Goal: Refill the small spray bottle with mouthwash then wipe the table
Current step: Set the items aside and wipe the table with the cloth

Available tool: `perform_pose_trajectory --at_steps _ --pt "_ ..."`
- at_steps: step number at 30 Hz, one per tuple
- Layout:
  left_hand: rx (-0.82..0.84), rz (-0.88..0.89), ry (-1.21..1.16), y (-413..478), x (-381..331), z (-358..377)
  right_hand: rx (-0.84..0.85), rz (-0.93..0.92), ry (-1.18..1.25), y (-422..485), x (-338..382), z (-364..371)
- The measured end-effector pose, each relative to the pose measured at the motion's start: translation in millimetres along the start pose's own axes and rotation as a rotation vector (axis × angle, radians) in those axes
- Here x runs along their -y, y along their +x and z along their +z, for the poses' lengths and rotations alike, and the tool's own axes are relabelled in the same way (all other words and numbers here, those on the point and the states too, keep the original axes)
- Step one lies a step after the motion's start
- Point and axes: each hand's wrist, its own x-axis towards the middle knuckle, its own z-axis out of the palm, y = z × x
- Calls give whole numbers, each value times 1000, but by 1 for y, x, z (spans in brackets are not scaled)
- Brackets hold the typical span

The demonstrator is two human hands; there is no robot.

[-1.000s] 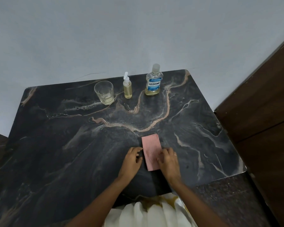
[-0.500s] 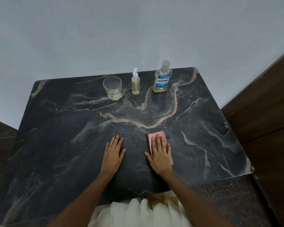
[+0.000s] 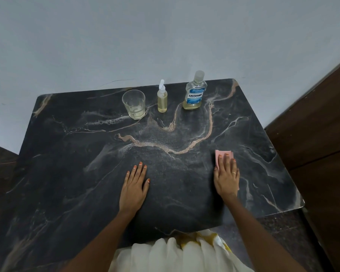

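ok, your right hand (image 3: 226,177): flat, palm down, fingers straight and together, pressing on the pink cloth. no curl, no pinch.
pink cloth (image 3: 223,152): on the table under your right hand. its far edge shows past your fingertips, and a thin strip shows along the thumb side.
your left hand (image 3: 133,190): flat on bare table, palm down, fingers straight, thumb out toward your right hand. holds nothing.
hand spacing: well apart. your left hand sits a bit nearer to you than the right.
ring (image 3: 234,172): on a finger of your right hand.
table (image 3: 77,154): dark marble look. a tan vein runs just beyond both hands' fingertips.
small spray bottle (image 3: 162,101): upright, well beyond your hands, ahead of the gap between them and closer to the left hand's line. white sprayer top is on. yellowish liquid fills most of the body.
mouthwash bottle (image 3: 194,95): upright, cap on, beside the spray bottle on your right-hand side. blue label, a low layer of yellowish liquid.
glass (image 3: 133,105): upright, straight ahead of your left hand, level with the bottles. a little pale liquid at the bottom.
row: glass, spray bottle and mouthwash bottle stand apart, none touching.
wall (image 3: 165,36): plain, pale, behind the row.
wooden panel (image 3: 322,134): dark brown, outboard of your right hand, past the table edge.
white garment (image 3: 175,254): at the near table edge, between your forearms.
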Motion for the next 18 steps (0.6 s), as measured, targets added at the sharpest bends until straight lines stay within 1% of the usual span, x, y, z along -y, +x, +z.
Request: perform_pose_trajectory --at_steps 3,5,9,13,14,18 --pt "-5 -5 2 1 0 1 -17 11 27 0 11 0" --pt "-6 -4 15 1 1 1 4 -27 15 -1 25 4" --pt "-6 -3 32 1 0 0 74 -215 -19 -6 72 20" --pt "-7 1 37 1 0 0 144 -485 -89 -30 125 36" --pt "-3 -3 37 1 0 0 147 -520 -113 -37 132 38" --pt "6 -29 16 2 0 2 43 -494 -101 -47 133 34"
